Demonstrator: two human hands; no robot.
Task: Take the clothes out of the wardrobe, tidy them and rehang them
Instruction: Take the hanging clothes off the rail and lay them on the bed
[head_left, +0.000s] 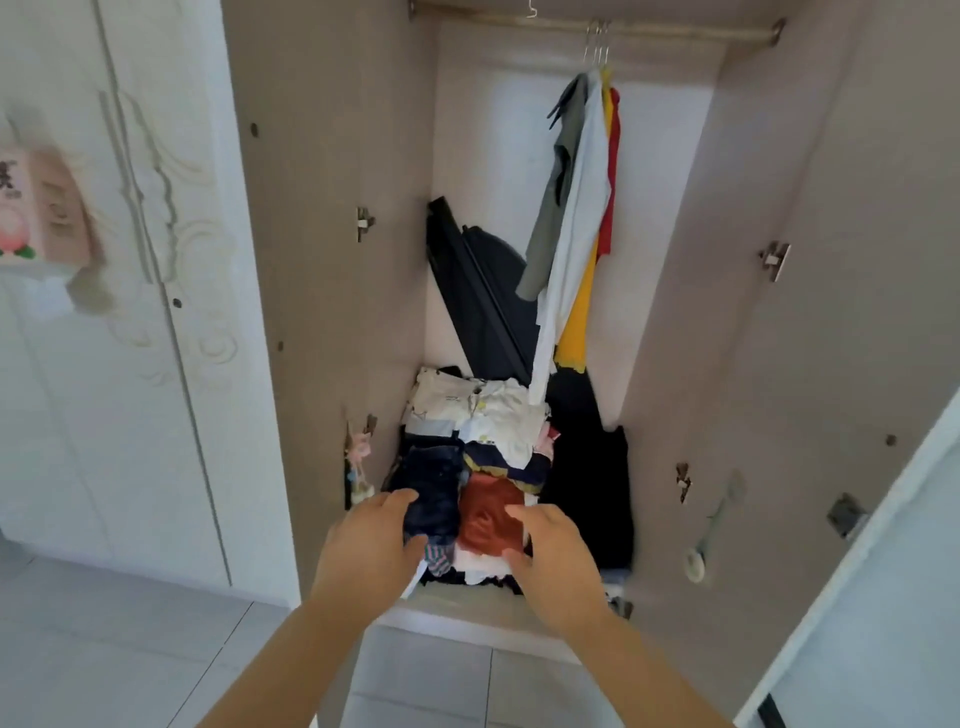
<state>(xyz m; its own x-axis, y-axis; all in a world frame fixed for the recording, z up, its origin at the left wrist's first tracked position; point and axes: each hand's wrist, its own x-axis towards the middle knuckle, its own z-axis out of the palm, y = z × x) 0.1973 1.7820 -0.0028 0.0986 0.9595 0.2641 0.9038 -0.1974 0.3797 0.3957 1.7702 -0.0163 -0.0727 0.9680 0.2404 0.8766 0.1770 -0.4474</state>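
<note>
The open wardrobe (332, 270) holds a pile of folded clothes (488, 426) on its floor. At the pile's front lie a dark navy garment (434, 493) and a rust-red garment (488, 519). My left hand (371, 545) grips the front of the navy garment, thumb on top. My right hand (553, 551) grips the right edge of the rust-red garment. From the rail (597, 28) hang a grey, a white, a yellow and a red garment (576, 208) on hangers.
A black garment (592, 493) lies to the right of the pile. A dark flat object (478, 291) leans against the back wall. The right door (852, 571) stands open at the lower right. White closed doors (130, 312) are on the left. The floor (130, 649) is tiled.
</note>
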